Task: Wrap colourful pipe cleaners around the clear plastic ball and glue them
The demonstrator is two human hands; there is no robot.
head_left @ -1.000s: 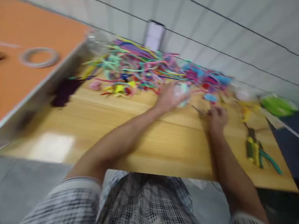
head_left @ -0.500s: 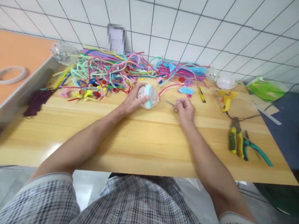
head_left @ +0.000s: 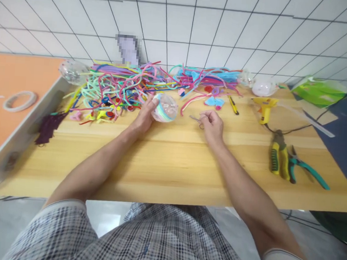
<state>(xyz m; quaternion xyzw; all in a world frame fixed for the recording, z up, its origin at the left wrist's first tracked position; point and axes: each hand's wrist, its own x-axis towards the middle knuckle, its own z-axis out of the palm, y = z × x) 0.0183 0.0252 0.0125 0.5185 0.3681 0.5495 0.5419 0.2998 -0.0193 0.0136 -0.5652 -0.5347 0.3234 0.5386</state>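
My left hand (head_left: 146, 114) is wrapped round the left side of a clear plastic ball (head_left: 167, 108). A shiny, pale rainbow-coloured band runs round the ball, which is held tilted just above the wooden table. To its right, my right hand (head_left: 212, 127) is closed, with thumb and forefinger pinched together. Small metal scissors (head_left: 195, 118) stick out to the left from under its fingertips, with one finger loop partly showing. Just beyond the right hand lie a blue bow (head_left: 214, 101) and pink pipe cleaners (head_left: 190, 102).
Tangled pipe cleaners (head_left: 117, 81) fill the back left. A yellow cutter (head_left: 233, 106), a yellow glue gun (head_left: 264, 109) with its cord, and two pliers (head_left: 280, 156) lie right. More clear balls (head_left: 72, 72) stand at the back. A dark tassel (head_left: 51, 126) lies left.
My left hand has turned the ball, so its band now slants at the left side, and has drawn it slightly left. The view has shifted a little; the right hand keeps its pose.
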